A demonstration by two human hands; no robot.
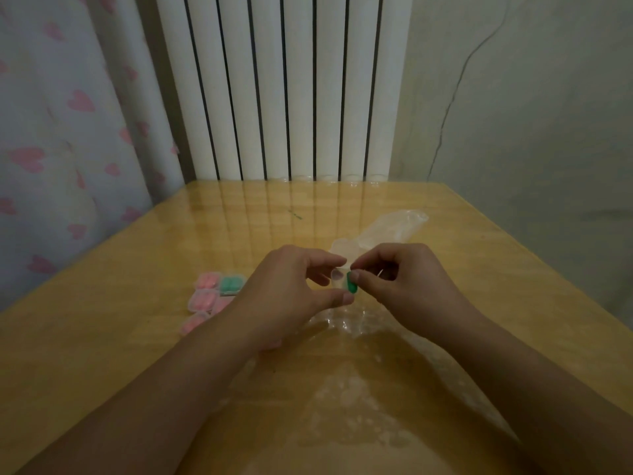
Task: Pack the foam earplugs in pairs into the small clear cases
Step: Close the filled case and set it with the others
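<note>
Earplug [351, 286], green foam: pinched between thumb and forefinger of the right hand [400, 282], held above the middle of the bench [102, 354], touching the small clear case [338, 279].

Clear case: gripped by the left hand [291, 286], thumb below and fingertips above, other fingers loosely curled; whether its lid is raised cannot be told.

Right hand: closed in a fingertip pinch on the earplug, remaining fingers curled in.

Filled cases [214, 296]: a cluster lying on the bench toward its left edge, just beside the left wrist. Most hold pink earplugs; one [231, 284] holds green. They lie touching one another, and some are partly hidden behind the left hand.

Plastic bag [387, 231], clear and crumpled: lying on the bench beyond the hands, toward the far right corner.

More clear plastic [346, 322]: under and in front of the hands, near the bench's front edge; contents too blurred to tell.
</note>
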